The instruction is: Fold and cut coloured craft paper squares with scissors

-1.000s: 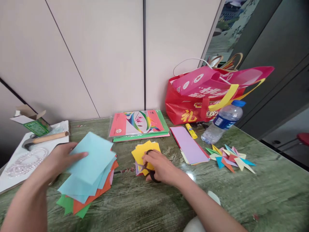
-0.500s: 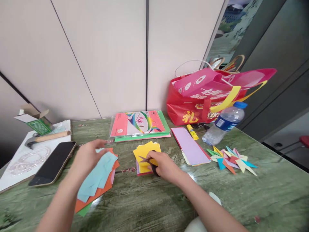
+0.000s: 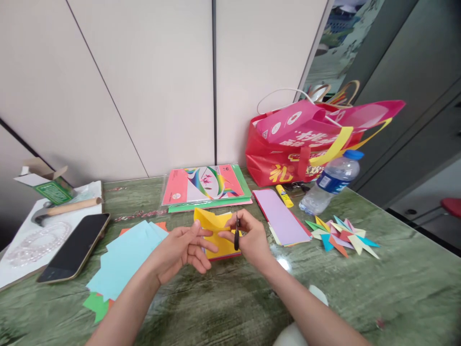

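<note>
A raised, bent yellow sheet of paper [image 3: 209, 220] spans the space between my hands, above a small stack of coloured paper [image 3: 220, 248]. My left hand [image 3: 183, 250] has its thumb against the sheet's left edge and index finger beside it, the other fingers spread. In my right hand [image 3: 252, 238] is a pair of dark-handled scissors [image 3: 236, 233], pointing upward; the thumb and fingertips are at the sheet's right side. Light blue sheets [image 3: 124, 259] lie fanned out left of my left hand, over orange and green paper.
Behind lies a packet of coloured paper [image 3: 205, 185]. To the right are purple strips [image 3: 283, 216], a glue stick [image 3: 284, 196], a water bottle [image 3: 329, 185], folded paper pieces [image 3: 342, 235] and a red bag [image 3: 273, 158]. A phone [image 3: 75, 247] and hammer [image 3: 68, 208] are at left.
My left hand has moved right from the blue sheets to the yellow paper. The blue sheets lie more spread out. The top yellow sheet has lifted, and the scissors have turned upright.
</note>
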Motion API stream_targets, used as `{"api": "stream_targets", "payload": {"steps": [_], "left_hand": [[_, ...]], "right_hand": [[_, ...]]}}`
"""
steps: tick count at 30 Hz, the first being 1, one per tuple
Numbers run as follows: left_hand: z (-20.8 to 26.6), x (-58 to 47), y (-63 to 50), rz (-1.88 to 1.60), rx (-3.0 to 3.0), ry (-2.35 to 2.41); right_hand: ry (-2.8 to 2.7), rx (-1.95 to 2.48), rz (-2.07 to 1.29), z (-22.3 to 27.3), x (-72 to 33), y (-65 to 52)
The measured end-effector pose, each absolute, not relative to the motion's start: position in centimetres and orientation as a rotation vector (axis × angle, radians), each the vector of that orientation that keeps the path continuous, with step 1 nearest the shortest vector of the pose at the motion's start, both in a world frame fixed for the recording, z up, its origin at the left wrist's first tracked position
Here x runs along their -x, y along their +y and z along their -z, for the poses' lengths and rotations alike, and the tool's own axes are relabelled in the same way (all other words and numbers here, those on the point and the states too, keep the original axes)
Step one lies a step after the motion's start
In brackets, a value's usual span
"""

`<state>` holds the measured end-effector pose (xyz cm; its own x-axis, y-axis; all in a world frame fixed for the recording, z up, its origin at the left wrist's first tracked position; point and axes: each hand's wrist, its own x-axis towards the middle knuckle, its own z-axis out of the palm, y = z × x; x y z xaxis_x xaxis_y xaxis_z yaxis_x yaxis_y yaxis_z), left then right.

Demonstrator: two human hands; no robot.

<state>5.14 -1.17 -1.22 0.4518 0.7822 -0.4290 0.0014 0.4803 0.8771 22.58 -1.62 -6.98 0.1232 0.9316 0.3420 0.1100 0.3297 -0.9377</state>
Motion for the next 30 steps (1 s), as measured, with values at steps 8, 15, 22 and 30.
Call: {"api": "stream_targets", "payload": {"steps": [8,15,22,30], "left_hand": [[-0.1,-3.0,0.2,-0.72,-0.672,1.069],[-1.1,-2.8,-0.3,-0.648,-0.664,0.937],[0.5,-3.6,-0.4,-0.452,-0.779,0.862],[0.8,-3.3,-0.3,-0.366,-0.929,0.775]], "right_hand": [[-1.42,0.951,-0.679,5.9,-22.2,-2.7],[-1.56,0.903,-0.299,6.2,-22.6,-2.9],[-1.636,0.741,-0.207,5.6,-22.5,-3.4],[-1.763,0.523,-0.313,4.5,-21.6,-4.4]]}}
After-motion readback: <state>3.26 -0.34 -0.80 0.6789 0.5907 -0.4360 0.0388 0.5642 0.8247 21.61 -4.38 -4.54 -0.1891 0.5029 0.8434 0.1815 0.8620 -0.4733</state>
